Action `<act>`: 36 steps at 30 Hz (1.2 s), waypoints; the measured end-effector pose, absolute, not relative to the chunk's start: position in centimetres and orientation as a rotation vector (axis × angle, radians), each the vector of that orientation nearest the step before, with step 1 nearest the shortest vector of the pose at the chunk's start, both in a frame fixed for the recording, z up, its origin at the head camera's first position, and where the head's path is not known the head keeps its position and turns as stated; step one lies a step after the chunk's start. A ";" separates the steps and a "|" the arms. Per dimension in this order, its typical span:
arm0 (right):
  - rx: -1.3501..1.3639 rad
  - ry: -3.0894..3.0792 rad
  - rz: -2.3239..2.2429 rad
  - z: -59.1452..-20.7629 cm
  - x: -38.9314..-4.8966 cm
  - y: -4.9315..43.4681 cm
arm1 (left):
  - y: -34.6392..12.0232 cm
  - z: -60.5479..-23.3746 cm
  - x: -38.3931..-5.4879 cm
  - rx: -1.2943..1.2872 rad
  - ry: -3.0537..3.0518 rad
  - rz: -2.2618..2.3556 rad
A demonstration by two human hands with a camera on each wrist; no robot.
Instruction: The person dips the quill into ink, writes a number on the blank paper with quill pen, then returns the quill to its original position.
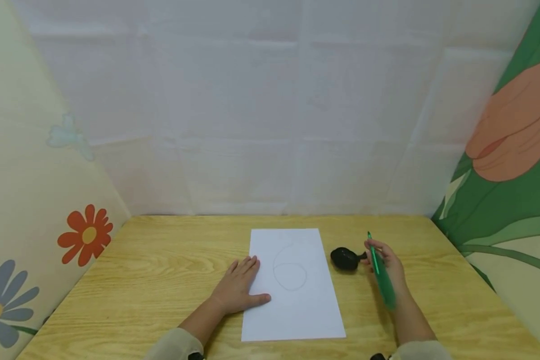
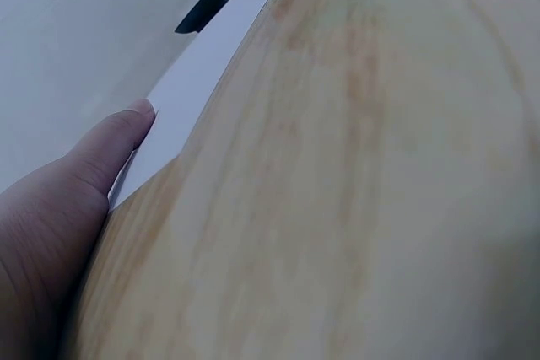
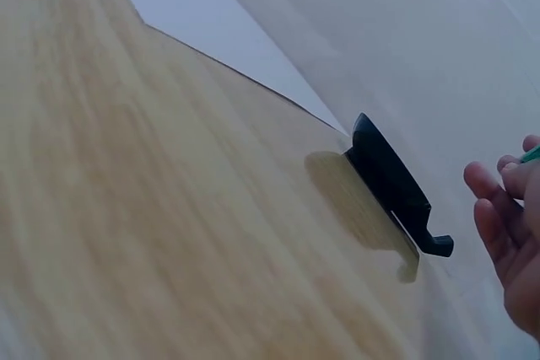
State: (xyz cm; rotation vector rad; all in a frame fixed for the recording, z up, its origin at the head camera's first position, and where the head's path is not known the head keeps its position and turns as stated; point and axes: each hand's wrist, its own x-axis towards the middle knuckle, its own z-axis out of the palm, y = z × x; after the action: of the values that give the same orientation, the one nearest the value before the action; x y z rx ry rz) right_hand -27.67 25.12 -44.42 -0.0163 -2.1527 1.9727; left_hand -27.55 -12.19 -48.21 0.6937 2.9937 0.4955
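Observation:
A sheet of white paper (image 1: 292, 315) lies on the table with a thin, faint curve shaped like a 6 drawn on it. My left hand (image 1: 237, 290) rests on its left edge, fingers spread and thumb on the sheet. To the right of the paper, my right hand (image 1: 389, 262) pinches a green pen (image 1: 375, 262) between thumb and fingers. The pen's slim tip points up and away, and its broad, feather-like end hangs back over the wrist. Just left of that hand, a shiny black rounded object (image 1: 344, 259) with a short, hooked handle sits on the wood.
The wood-grain table (image 1: 171, 265) reaches back to a creased white cloth (image 1: 270, 125). Flower-printed cloth (image 1: 27, 200) hangs at the left side, and a green leafy print (image 1: 490, 220) at the right.

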 end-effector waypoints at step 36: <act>-0.164 -2.355 1.671 -46.0 -29.2 26.2 | -12.0 -48.0 -27.5 0.670 2.999 0.479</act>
State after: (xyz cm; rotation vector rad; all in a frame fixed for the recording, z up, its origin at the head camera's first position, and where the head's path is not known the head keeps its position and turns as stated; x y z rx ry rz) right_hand -29.22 26.21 -46.04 -0.1645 -2.3552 1.6707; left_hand -27.55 -11.99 -48.02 0.6703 2.9987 0.4794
